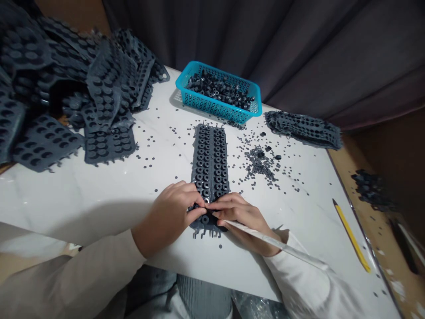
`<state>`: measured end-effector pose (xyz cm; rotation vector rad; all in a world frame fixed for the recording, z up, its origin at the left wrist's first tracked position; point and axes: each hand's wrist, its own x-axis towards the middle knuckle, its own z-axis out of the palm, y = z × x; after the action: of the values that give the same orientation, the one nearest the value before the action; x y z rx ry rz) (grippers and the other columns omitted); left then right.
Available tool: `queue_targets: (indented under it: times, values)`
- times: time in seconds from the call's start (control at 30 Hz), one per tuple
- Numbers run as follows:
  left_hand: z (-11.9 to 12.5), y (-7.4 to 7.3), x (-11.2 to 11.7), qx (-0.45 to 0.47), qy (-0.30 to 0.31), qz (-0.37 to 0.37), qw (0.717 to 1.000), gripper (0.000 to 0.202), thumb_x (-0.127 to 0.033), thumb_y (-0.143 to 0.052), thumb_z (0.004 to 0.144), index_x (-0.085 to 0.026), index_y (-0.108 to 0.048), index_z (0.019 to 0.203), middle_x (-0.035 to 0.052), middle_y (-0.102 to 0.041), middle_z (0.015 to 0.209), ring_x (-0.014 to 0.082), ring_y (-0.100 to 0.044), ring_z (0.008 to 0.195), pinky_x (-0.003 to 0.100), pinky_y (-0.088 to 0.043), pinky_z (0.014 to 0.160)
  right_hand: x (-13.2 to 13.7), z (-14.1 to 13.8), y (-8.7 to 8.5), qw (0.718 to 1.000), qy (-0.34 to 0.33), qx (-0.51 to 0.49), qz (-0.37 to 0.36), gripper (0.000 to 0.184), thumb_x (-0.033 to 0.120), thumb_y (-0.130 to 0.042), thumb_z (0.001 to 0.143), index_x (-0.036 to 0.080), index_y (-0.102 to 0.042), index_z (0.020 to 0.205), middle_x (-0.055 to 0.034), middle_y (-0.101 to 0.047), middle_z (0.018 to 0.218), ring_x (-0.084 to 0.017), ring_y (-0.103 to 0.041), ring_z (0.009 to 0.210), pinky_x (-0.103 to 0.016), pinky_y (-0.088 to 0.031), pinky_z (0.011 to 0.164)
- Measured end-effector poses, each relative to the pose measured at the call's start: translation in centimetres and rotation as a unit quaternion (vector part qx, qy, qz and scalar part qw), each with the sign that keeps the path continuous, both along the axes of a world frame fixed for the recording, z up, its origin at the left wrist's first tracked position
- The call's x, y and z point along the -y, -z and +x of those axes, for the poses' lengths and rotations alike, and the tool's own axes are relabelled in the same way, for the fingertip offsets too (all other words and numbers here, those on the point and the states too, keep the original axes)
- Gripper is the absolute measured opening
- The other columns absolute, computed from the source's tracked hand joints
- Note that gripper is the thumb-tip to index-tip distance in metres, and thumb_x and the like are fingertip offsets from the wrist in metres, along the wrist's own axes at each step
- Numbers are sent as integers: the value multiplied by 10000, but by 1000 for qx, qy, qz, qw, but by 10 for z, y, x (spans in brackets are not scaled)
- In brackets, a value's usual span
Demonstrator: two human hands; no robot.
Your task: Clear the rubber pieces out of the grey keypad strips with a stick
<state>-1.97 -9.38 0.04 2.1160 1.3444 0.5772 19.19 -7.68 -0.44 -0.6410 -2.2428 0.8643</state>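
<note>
A dark grey moulded rubber sheet (210,159), with rows of round ring-shaped parts and ragged ends, lies upright on the white table in front of me. Over its near end, my left hand (179,208) is closed in a pinch on a small black rubber part (196,205). My right hand (241,215) meets it there, fingertips close to the left ones. A long, slim whitish stick-like tool (275,243) is gripped in the right hand, its back end pointing to the lower right. My fingers hide the tool's tip.
A blue basket (212,104) of small black rubber parts stands beyond the sheet. Tiny dark discs (260,161) are scattered to the right. More sheets (109,84) heap at left; a flat stack (302,128) lies back right. A yellow cutter-like tool (352,235) rests near the right edge.
</note>
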Motion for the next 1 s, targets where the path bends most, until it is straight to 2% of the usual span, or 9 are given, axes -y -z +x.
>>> queue_targets:
  times: [0.33,0.63,0.77,1.0]
  values:
    - [0,3,0,10,-2,7,1000,40,-192,-622,812,-201,-607,776,2,-586,791,182,-526,794,317,-386,719,0,0,7,998,5,16,53,158,133,-610,833,219,-597,965,-70,-697,1058,-182,-599,898,-356,-509,777]
    - [1,0,0,10,-5,1,1000,56,-190,-620,816,-196,-602,764,2,-583,786,183,-524,800,320,-377,731,0,-1,8,998,15,11,53,113,152,-603,843,212,-593,938,-87,-694,1065,-188,-605,874,-374,-498,773]
    - [0,2,0,16,-6,-4,1000,46,-199,-636,807,-205,-612,768,-3,-586,790,182,-526,801,319,-372,736,2,-2,3,1000,28,-8,6,61,165,-547,879,209,-588,889,-97,-693,1056,-184,-626,873,-370,-500,780]
    - [0,-2,2,35,-12,-13,999,65,-174,-656,762,-210,-609,789,-15,-566,776,165,-510,748,314,-366,721,5,-2,-7,979,87,-76,-167,68,186,-560,869,210,-594,922,-104,-681,1066,-201,-640,979,-370,-514,826]
